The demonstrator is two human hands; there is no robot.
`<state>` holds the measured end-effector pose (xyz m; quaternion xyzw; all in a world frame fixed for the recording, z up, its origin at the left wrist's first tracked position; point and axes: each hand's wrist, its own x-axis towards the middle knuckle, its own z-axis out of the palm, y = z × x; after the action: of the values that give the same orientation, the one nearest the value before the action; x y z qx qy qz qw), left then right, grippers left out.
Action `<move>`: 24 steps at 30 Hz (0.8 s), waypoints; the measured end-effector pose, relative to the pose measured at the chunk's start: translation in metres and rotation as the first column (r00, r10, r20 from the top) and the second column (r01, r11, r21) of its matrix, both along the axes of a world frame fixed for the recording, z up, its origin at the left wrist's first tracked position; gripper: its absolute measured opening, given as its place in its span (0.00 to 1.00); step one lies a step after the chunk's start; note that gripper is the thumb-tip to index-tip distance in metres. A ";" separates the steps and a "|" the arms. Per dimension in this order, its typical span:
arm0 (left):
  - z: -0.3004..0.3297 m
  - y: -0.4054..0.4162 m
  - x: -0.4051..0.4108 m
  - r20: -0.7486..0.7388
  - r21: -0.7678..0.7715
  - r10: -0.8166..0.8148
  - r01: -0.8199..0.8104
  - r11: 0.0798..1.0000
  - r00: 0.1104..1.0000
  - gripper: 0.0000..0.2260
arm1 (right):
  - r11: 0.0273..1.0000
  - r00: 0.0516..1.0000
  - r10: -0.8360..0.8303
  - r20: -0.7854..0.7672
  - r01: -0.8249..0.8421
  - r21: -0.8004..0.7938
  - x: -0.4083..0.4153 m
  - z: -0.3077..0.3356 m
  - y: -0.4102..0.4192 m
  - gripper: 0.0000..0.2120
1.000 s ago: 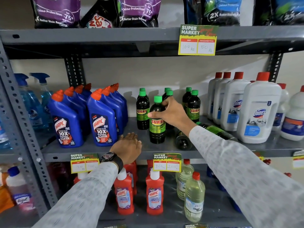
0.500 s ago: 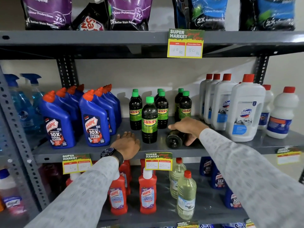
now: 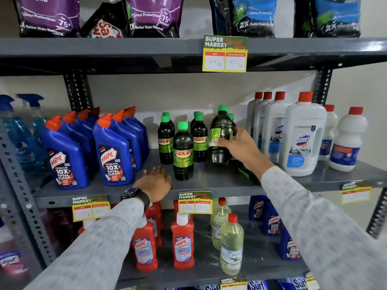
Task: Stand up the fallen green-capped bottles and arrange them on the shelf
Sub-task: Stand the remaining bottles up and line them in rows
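Note:
Several dark green-capped Sunny bottles stand on the grey middle shelf (image 3: 219,183). One bottle (image 3: 183,150) stands alone in front; others (image 3: 166,139) stand behind it. My right hand (image 3: 238,145) grips another green-capped bottle (image 3: 221,132), holding it nearly upright, slightly tilted, at the right of the group. A further bottle (image 3: 246,171) lies on its side under my right forearm, mostly hidden. My left hand (image 3: 154,183) rests flat on the shelf's front edge, holding nothing.
Blue Harpic bottles (image 3: 113,151) crowd the shelf to the left. White Domex bottles (image 3: 301,139) with red caps stand to the right. Detergent pouches (image 3: 155,15) sit on the shelf above. Red Harpic bottles (image 3: 182,243) and pale liquid bottles (image 3: 231,245) fill the shelf below.
My right hand took hold of a bottle lying on the shelf and raised it to nearly upright. My left hand stayed on the shelf edge.

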<state>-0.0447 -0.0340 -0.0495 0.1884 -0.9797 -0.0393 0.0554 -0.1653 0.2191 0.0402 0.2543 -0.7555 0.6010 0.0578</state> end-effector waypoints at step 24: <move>-0.010 -0.004 -0.013 0.007 -0.012 -0.033 0.033 0.999 0.999 0.30 | 0.981 0.978 0.194 0.075 -0.191 -0.042 -0.013 0.022 0.012 0.25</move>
<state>-0.0573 -0.0380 -0.0591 0.1718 -0.9832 -0.0336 0.0525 -0.1785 0.2314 0.0622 0.3015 -0.7185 0.6262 -0.0259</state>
